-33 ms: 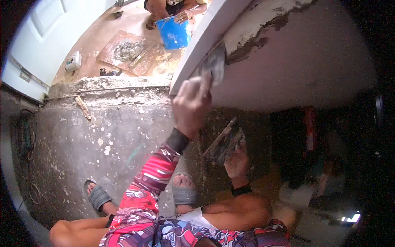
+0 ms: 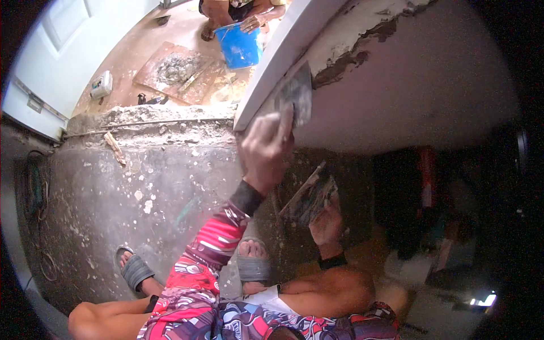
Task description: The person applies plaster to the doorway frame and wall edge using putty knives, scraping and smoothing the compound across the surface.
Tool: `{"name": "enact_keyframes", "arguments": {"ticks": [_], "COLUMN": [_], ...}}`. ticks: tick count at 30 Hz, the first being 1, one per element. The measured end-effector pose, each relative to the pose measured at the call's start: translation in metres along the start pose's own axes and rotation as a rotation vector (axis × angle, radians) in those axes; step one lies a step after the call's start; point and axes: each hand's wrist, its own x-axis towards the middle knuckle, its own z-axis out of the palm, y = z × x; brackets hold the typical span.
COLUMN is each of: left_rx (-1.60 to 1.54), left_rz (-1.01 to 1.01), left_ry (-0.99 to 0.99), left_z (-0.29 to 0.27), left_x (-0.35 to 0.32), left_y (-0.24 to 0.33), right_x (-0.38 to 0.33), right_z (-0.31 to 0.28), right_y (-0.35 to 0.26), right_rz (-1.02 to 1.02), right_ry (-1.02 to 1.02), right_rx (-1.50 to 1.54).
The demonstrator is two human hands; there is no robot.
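Note:
My left hand (image 2: 265, 146) grips a flat metal trowel (image 2: 296, 97), its index finger stretched along the tool. The grey blade lies against the wall (image 2: 385, 107), beside the white door frame (image 2: 277, 59) and below a rough patch of plaster (image 2: 354, 48). Lower and to the right, in shade, my right hand (image 2: 327, 226) is closed on the edge of a flat, mortar-smeared plate (image 2: 310, 195). Dimness hides the exact kind of that plate.
Past the broken threshold (image 2: 170, 122), a crouching person's hands touch a blue bucket (image 2: 238, 46). Mortar (image 2: 178, 69) lies on a board (image 2: 148, 71) near a white container (image 2: 101, 85). A white door (image 2: 62, 45) stands left; a wood scrap (image 2: 115, 148) lies on the grey floor.
My left hand and the trowel have shifted slightly to the right and down along the wall. My right hand and its plate have stayed in place.

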Motion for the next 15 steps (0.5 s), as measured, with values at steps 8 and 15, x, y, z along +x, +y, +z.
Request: {"name": "enact_keyframes", "arguments": {"ticks": [8, 15], "left_rx": [-0.058, -0.166], "left_rz": [-0.063, -0.104], "left_ry": [-0.006, 0.013], "left_z": [-0.044, -0.055], "left_x": [-0.003, 0.037], "left_y": [0.007, 0.003], "right_x": [-0.003, 0.010], "right_z": [0.006, 0.018], "right_y": [-0.002, -0.001], "right_rz": [-0.011, -0.088], "right_ry": [0.020, 0.038], "right_rx": [-0.019, -0.056]}}
